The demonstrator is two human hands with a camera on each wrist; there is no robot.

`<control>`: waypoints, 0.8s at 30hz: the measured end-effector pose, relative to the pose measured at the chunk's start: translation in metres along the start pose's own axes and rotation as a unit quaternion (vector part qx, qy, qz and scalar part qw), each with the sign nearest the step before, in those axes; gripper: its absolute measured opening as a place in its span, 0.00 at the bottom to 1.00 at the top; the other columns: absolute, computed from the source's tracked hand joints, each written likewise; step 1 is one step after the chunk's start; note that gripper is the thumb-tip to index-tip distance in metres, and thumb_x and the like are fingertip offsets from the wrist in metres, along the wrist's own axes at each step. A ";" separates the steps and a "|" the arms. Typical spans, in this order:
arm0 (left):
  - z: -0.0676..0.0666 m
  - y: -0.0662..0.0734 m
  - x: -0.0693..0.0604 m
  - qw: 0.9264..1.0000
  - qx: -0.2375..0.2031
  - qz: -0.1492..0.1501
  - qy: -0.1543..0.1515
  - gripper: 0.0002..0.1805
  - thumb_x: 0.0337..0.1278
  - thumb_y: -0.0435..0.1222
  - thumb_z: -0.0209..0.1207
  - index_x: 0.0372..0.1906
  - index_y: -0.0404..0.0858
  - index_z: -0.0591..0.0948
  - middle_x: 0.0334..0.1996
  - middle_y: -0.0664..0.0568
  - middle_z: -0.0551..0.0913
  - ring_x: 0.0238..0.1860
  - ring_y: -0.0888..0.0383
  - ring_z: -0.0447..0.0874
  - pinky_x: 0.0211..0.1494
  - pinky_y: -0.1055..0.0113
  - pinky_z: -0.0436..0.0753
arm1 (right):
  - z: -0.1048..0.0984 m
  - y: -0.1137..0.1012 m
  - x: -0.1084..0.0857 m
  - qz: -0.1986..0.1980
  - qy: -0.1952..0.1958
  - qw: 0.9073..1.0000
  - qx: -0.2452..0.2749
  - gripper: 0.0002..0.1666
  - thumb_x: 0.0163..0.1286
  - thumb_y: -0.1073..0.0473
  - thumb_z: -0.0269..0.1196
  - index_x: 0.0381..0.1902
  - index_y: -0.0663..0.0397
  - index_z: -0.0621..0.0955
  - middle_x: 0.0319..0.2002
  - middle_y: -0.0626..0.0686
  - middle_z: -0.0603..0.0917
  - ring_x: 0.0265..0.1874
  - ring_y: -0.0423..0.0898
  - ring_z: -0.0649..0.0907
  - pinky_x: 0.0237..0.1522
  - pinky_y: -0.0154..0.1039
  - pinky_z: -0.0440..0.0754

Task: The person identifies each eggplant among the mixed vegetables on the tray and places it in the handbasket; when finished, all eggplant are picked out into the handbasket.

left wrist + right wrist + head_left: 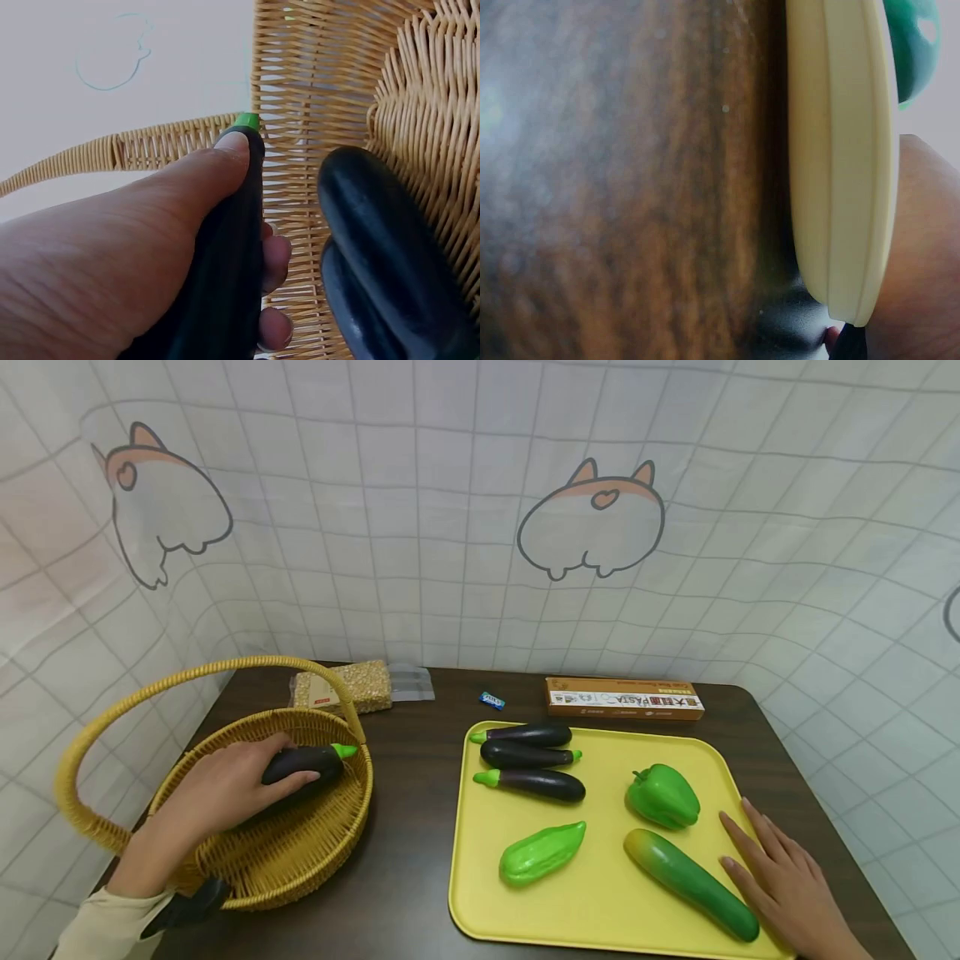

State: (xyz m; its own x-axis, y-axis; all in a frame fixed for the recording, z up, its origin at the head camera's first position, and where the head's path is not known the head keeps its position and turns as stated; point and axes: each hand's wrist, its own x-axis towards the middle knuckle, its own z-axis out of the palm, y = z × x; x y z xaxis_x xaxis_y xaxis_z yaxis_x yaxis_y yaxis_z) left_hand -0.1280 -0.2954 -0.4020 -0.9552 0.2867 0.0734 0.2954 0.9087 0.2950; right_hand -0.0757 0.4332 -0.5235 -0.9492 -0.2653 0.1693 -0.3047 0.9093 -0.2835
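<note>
The left hand [228, 783] is inside the wicker basket [300, 852], under its raised handle [262, 661]. It grips a dark eggplant [307, 766]; the left wrist view shows the thumb laid along the upper side near the green stem and fingers curled round beneath. The long axis of the held eggplant slants, stem end to the right and slightly away from the person, blunt end hidden by the hand. Two other eggplants [390, 232] lie apart from it in the basket, one against the other. Contact between the held eggplant and the basket floor cannot be determined.

Principal relation: the yellow tray [592, 893] lies to the right of the held eggplant, beyond the basket's right rim and a strip of dark tabletop [412, 827]. The stem points toward the tray's side.

At the tray's far left corner, three eggplants [528, 753] lie side by side, roughly crosswise. The middle one has its stem to the right, as does the held eggplant; its two neighbours have theirs to the left. Nearer the person is a pale green vegetable [542, 854]; further right are a green pepper [663, 797] and a cucumber [693, 885].

The right hand [795, 885] is at the tray's right edge, fingers extended and somewhat spread, holding nothing. It is well apart from the held eggplant; the left hand is plainly the nearer.
</note>
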 end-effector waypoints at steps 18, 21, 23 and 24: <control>0.007 -0.008 -0.013 0.996 -0.021 -0.017 -0.080 0.32 0.60 0.63 0.70 0.52 0.40 0.82 0.28 0.60 0.77 0.24 0.60 0.70 0.26 0.61 0.69 | -0.002 -0.003 -0.001 -0.002 0.002 1.000 0.001 0.38 0.84 0.50 0.58 0.86 0.39 0.59 0.85 0.54 0.47 0.79 0.68 0.54 0.68 0.78 0.43; 0.007 -0.008 -0.013 0.997 -0.016 -0.015 -0.080 0.31 0.57 0.64 0.71 0.50 0.42 0.83 0.29 0.60 0.77 0.25 0.60 0.71 0.26 0.60 0.70 | -0.002 -0.003 -0.001 -0.003 0.003 1.000 -0.001 0.38 0.84 0.50 0.58 0.86 0.39 0.59 0.85 0.54 0.47 0.79 0.69 0.54 0.67 0.79 0.46; 0.006 -0.008 -0.013 0.997 -0.008 -0.011 -0.076 0.30 0.54 0.63 0.73 0.47 0.44 0.83 0.30 0.61 0.79 0.27 0.60 0.73 0.27 0.58 0.72 | -0.002 -0.003 0.000 -0.003 0.005 1.000 0.000 0.38 0.84 0.50 0.58 0.86 0.39 0.59 0.85 0.54 0.47 0.79 0.69 0.55 0.66 0.79 0.48; 0.005 -0.008 -0.012 0.997 -0.006 -0.010 -0.074 0.29 0.54 0.62 0.74 0.47 0.44 0.83 0.31 0.61 0.80 0.28 0.61 0.74 0.27 0.58 0.73 | -0.002 -0.003 0.000 -0.003 0.006 1.000 0.000 0.38 0.84 0.50 0.58 0.86 0.39 0.59 0.85 0.54 0.47 0.78 0.69 0.55 0.65 0.79 0.48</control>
State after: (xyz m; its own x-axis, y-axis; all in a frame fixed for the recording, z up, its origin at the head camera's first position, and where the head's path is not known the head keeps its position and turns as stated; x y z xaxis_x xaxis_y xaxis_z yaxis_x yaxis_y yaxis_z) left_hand -0.1184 -0.3041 -0.4101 -0.9478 0.3103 -0.0732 0.2748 0.9116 0.3057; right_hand -0.0746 0.4310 -0.5211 -0.9464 -0.2672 0.1815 -0.3105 0.9074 -0.2832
